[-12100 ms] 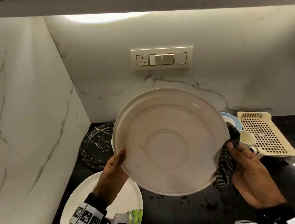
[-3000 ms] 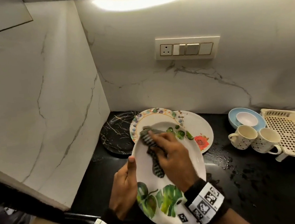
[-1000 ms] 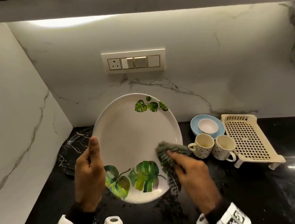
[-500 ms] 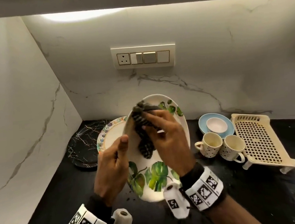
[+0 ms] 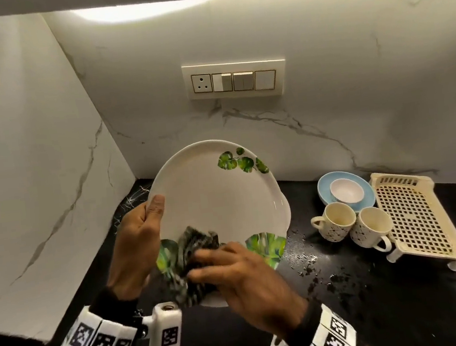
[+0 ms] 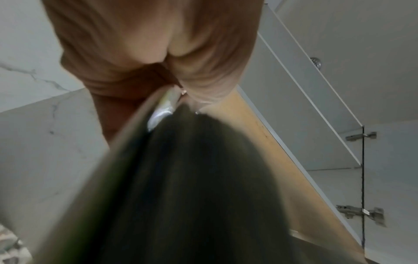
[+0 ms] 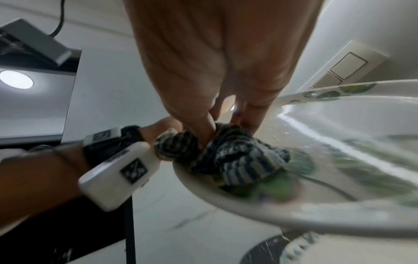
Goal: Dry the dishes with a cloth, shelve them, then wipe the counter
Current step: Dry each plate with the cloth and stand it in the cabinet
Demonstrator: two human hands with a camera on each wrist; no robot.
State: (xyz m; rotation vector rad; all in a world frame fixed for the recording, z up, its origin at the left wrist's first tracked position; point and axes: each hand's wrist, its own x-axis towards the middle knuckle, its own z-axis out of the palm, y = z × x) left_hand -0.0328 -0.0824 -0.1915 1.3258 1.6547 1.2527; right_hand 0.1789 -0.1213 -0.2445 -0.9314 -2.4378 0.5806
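A white plate with green leaf prints is held tilted up above the black counter. My left hand grips its left rim, thumb on the face. My right hand presses a bunched grey striped cloth against the plate's lower face, over the leaf print. In the right wrist view the cloth is pinched under my fingers on the plate. The left wrist view shows my left hand clamped on the plate's edge, blurred.
Two patterned cups stand right of the plate, behind them a blue saucer with a small white bowl. A cream perforated rack lies further right. Water drops dot the counter. A dark marbled plate lies at the corner.
The cloth and my right hand have slid from the plate's upper part down to its lower left. The plate is tilted up more towards me.
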